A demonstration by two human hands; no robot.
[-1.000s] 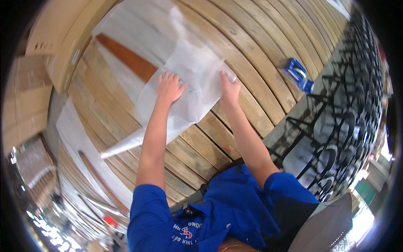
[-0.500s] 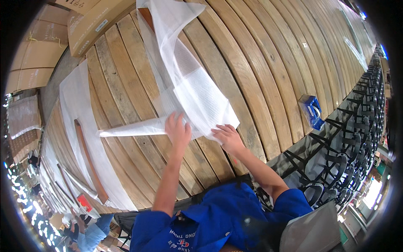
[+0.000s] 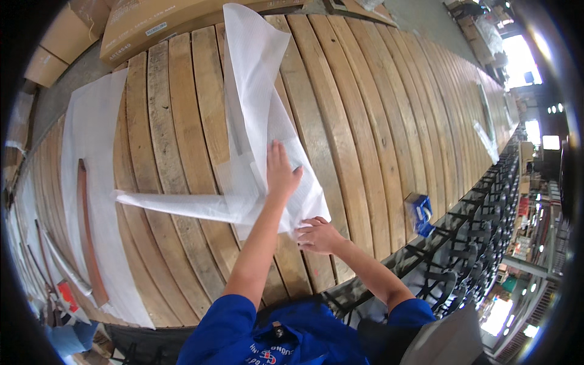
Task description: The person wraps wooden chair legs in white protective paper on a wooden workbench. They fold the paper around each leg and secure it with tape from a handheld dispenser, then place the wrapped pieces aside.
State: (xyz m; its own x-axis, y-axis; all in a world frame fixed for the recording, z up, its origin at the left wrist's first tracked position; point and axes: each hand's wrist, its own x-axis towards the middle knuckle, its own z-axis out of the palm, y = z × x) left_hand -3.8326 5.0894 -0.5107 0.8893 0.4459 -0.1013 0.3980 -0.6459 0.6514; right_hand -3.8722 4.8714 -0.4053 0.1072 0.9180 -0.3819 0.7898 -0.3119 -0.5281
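Observation:
A white foam wrapping sheet [image 3: 252, 91] lies folded on the slatted wooden table [image 3: 359, 134], its far end standing up loosely. From its near part a narrow foam-wrapped strip [image 3: 176, 205] runs left; what is inside cannot be seen. My left hand [image 3: 283, 170] rests flat on the folded sheet, fingers stretched away from me and thumb out. Lower right, my right hand [image 3: 319, 236] has its fingers curled at the sheet's near corner. To the left, a reddish-brown wooden piece [image 3: 89, 237] lies on another white foam sheet [image 3: 91, 128].
A blue tape dispenser [image 3: 420, 215] sits at the table's right edge. Large cardboard boxes [image 3: 164, 30] stand beyond the far left. Black metal frames [image 3: 450, 274] line the floor at right. Another person's blue clothing [image 3: 70, 340] shows at lower left, near a red object [image 3: 67, 295].
My left hand has moved away from me and right, from the wrapped strip's end onto the folded sheet. My right hand stays at the near corner. The whole view has shifted.

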